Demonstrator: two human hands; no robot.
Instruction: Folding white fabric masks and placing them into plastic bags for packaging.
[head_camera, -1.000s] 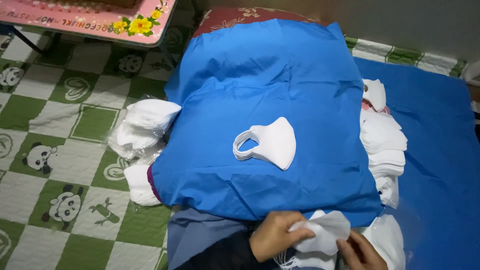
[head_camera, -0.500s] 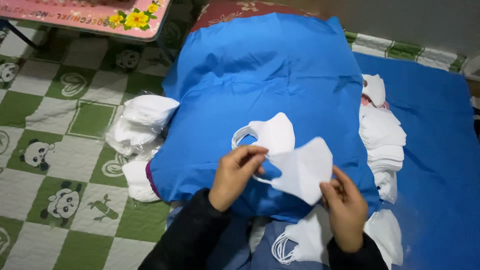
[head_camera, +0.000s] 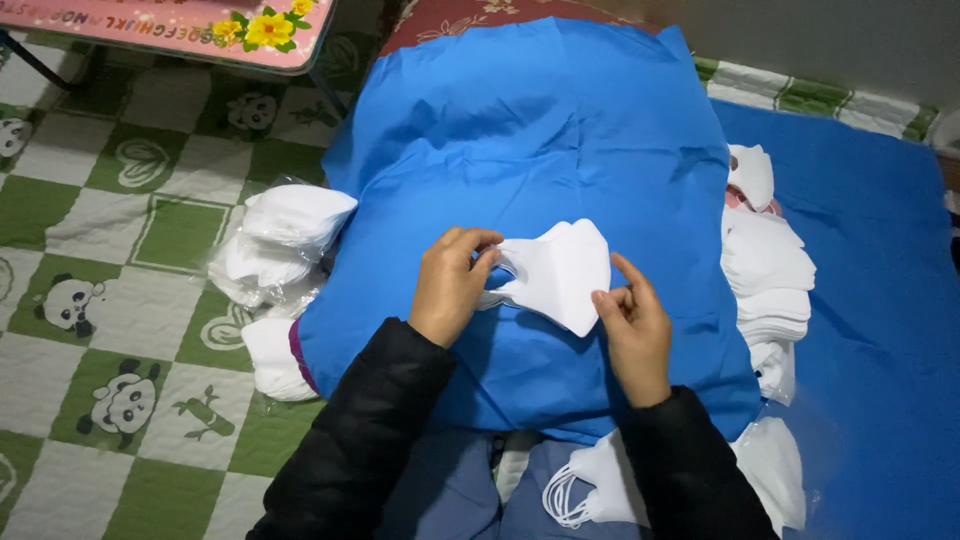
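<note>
One white mask (head_camera: 560, 272) at frame centre, between two hands: left hand (head_camera: 450, 285), right hand (head_camera: 632, 325). One blue cloth (head_camera: 540, 140) beneath. Two clear bags of masks (head_camera: 280, 240) at left; one stack of masks (head_camera: 765, 270) at right, its number uncountable. One loose mask bundle (head_camera: 590, 485) at bottom.

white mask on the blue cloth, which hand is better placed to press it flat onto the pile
Probably the left hand: its fingers already rest on the ear-loop end of the white mask lying on the blue cloth. The right hand only pinches its lower corner at the edge.
</note>
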